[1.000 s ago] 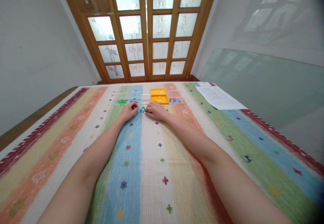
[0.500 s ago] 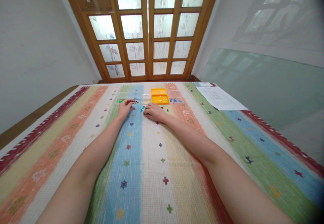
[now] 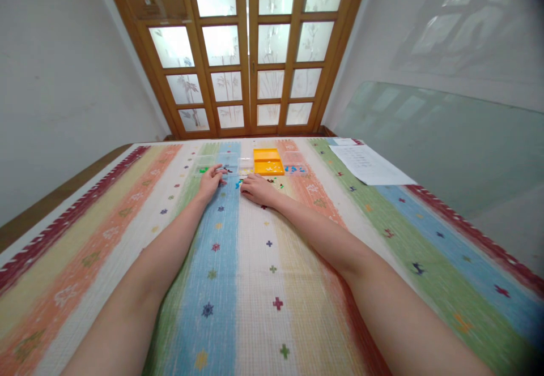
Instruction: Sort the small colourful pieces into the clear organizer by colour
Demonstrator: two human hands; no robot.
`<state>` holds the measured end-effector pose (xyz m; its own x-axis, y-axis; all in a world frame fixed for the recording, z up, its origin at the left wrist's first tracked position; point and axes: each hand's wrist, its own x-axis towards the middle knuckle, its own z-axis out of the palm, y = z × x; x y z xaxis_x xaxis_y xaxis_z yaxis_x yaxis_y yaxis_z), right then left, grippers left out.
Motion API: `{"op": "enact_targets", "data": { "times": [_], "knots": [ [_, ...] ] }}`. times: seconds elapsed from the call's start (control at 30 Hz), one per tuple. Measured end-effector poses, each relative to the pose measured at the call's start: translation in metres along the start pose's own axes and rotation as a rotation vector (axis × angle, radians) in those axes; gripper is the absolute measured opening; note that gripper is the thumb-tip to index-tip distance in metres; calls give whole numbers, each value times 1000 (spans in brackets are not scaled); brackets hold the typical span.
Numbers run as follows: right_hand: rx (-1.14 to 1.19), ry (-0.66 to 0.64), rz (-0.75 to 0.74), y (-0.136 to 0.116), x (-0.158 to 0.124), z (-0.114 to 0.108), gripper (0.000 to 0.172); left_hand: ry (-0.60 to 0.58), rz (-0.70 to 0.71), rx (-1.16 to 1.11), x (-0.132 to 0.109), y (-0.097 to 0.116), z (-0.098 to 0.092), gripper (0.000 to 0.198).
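Head view: both forearms stretched out over the bench (image 3: 501,263), which is covered by a striped cloth (image 3: 127,234). Left hand (image 3: 210,180) is palm down at the far end, fingers extended and touching the near edge of a clear tray (image 3: 227,166); can't tell whether it has hold of anything. Right hand (image 3: 257,187) is also palm down on the cloth, fingers loosely curled with tips pointing left; too small to tell if they pinch anything.

Small coloured pieces (image 3: 239,183) lie on the cloth between the 2 hands, just beside the right fingertips and near the left hand. A few more loose bits (image 3: 278,182) sit just past the right hand.

Beyond the hands is a row of trays: a clear one with green pieces (image 3: 204,169) far left, an orange tray (image 3: 267,162) ahead of the right hand, and a clear one with blue pieces (image 3: 294,168) to its right.

Sheet of paper (image 3: 368,163) is well apart, far right. Wooden door (image 3: 250,53) with frosted panes is behind the bench.
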<state>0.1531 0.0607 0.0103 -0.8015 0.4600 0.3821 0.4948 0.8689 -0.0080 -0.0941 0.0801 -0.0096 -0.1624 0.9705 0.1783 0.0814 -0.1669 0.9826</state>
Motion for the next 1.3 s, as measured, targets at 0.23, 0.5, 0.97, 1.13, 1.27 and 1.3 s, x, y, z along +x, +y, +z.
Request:
{"op": "enact_targets", "data": {
  "times": [0.23, 0.5, 0.97, 1.13, 1.27, 1.3],
  "knots": [
    [241, 229, 367, 25, -8, -3, 15, -94, 153, 220, 1, -9, 0, 37],
    [344, 518, 783, 71, -28, -11, 25, -233, 380, 585, -16, 5, 9, 26],
    [264, 551, 719, 90, -33, 9, 29, -513, 643, 922, -28, 10, 19, 42],
    [235, 527, 661, 85, -31, 11, 26, -535, 706, 999, -32, 20, 23, 37],
    [223, 509, 632, 78, -29, 9, 24, -547, 707, 993, -33, 22, 26, 36],
    [219, 502, 626, 76, -28, 8, 24, -550, 702, 982, -33, 21, 25, 36]
  ]
}}
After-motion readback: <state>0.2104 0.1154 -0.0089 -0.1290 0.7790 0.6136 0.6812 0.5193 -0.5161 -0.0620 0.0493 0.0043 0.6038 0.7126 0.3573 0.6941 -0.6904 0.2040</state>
